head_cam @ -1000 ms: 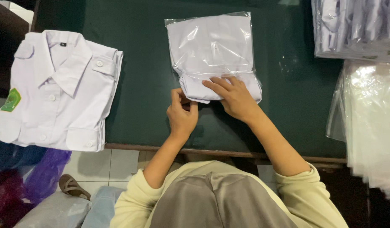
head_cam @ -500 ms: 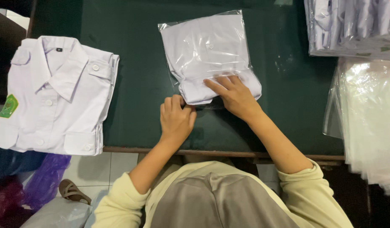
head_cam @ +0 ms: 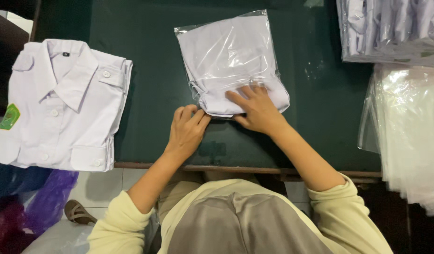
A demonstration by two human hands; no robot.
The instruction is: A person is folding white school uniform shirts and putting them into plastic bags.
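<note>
Clear bagged white shirt (head_cam: 228, 59) lies mid-table, right hand (head_cam: 257, 108) flat on it, left hand (head_cam: 186, 129) pinching its corner.

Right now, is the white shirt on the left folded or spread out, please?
Folded: the white shirt lies as a compact rectangle, collar up, on the green table.

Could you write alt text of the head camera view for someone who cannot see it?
A person's right hand presses flat on a folded white garment in a clear plastic bag on a dark green table, the left hand at its near corner. A folded white shirt lies to the left.
</note>
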